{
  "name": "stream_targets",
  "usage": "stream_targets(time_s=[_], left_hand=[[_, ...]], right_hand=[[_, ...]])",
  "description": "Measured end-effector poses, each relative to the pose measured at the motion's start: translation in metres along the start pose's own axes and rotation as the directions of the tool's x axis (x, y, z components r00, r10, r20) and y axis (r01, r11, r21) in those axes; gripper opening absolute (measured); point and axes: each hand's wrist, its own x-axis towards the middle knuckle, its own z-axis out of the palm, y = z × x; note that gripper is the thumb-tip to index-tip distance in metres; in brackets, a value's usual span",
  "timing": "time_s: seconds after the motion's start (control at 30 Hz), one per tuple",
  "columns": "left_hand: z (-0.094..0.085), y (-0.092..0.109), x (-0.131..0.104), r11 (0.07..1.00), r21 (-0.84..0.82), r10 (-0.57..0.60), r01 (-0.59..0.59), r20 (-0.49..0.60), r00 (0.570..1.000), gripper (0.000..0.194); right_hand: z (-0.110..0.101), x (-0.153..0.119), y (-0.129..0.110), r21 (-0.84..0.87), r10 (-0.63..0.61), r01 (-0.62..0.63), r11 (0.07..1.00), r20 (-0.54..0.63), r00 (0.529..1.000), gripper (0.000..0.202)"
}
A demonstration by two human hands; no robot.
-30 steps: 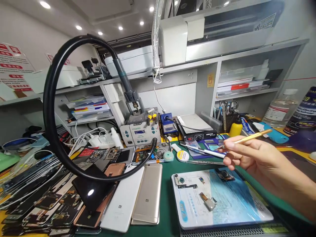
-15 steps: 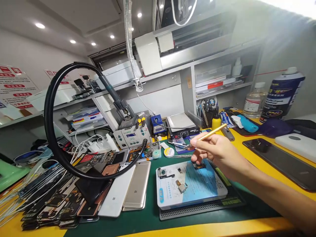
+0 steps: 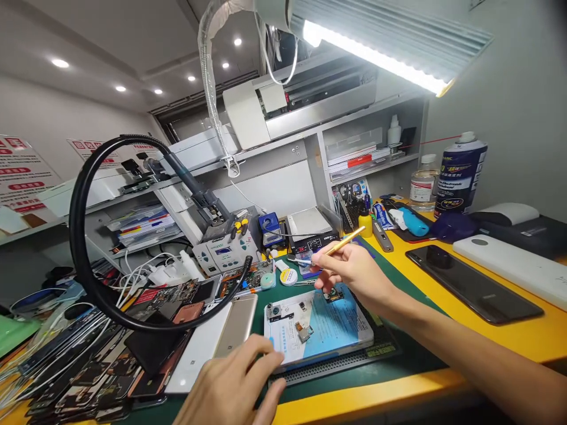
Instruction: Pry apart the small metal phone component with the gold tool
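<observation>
Bare-skinned left hand [image 3: 233, 386] nearest the lens, fingers loosely curled and gripping nothing, fingertips resting on the near left corner of the blue-and-white rectangular work pad [image 3: 330, 330]. Pad lying flat on the dark green bench mat [image 3: 401, 354], carrying small loose parts: a tiny camera module [image 3: 275, 310], a short flex piece [image 3: 303, 332], and a dark square chip [image 3: 333, 294] at the far edge. Parts already off and laid out, judging by that spread; nothing yet picked up. Right hand [image 3: 354, 276] just beyond the pad's far edge, fingers pinched shut on thin gold tweezers [image 3: 340, 242], tips hidden at the fingers, shaft pointing up and right, clear of the chip below.

Left of the pad, a gold phone back [image 3: 235, 325] and a white one [image 3: 195, 354], then a heap of dark phone screens [image 3: 80, 378]. Looped black hose [image 3: 77, 236] arching over that side, crowding any reach leftward. Farther back, a grey soldering station [image 3: 221, 252]; to the right, a black phone [image 3: 473, 284] on the yellow bench top [image 3: 544, 333] and a dark blue spray can [image 3: 460, 174].
</observation>
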Motion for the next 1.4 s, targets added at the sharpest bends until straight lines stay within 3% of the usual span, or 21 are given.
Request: stream_targets(time_s=[0.1, 0.23, 0.5, 0.7, 0.77, 0.9, 1.1, 1.2, 1.4], left_hand=[[0.0, 0.003, 0.046, 0.998, 0.016, 0.059, -0.06, 0.055, 0.997, 0.028], [-0.001, 0.005, 0.073, 0.995, -0.005, 0.097, -0.097, 0.15, 0.984, 0.025], [0.009, -0.001, 0.077, 0.995, -0.083, 0.07, -0.057, 0.168, 0.983, 0.023], [0.018, -0.011, 0.079, 0.946, -0.294, -0.126, 0.138, 0.061, 0.99, 0.028], [0.012, -0.012, 0.083, 0.866, -0.428, -0.251, 0.257, 0.071, 0.965, 0.028], [0.001, -0.013, 0.095, 0.592, -0.67, -0.435, 0.448, 0.202, 0.877, 0.032], [0.003, -0.015, 0.104, 0.231, -0.835, -0.497, 0.499, 0.339, 0.799, 0.034], [0.004, -0.017, 0.107, 0.149, -0.865, -0.506, 0.48, 0.35, 0.788, 0.031], [0.005, -0.021, 0.107, 0.07, -0.869, -0.526, 0.489, 0.384, 0.759, 0.03]], right_hand=[[0.0, 0.001, 0.0, 0.0, 0.009, -0.009, 1.0, -0.017, 1.0, 0.023], [-0.001, 0.001, -0.002, -0.003, 0.017, -0.017, 1.0, -0.018, 1.0, 0.022], [0.001, -0.002, -0.006, 0.006, 0.013, -0.013, 1.0, -0.008, 1.0, 0.02], [0.002, -0.003, -0.006, 0.02, -0.011, 0.011, 1.0, -0.035, 0.999, 0.018], [0.002, -0.003, -0.006, 0.029, -0.02, 0.021, 0.999, -0.039, 0.999, 0.017], [0.004, -0.004, -0.006, 0.038, -0.038, 0.039, 0.999, -0.028, 0.999, 0.018], [0.008, -0.012, -0.003, 0.012, -0.088, 0.088, 0.996, -0.003, 0.996, 0.022], [0.007, -0.016, -0.001, -0.033, -0.11, 0.11, 0.993, 0.008, 0.994, 0.022], [0.007, -0.02, 0.003, -0.222, -0.145, 0.159, 0.962, 0.076, 0.987, 0.02]])
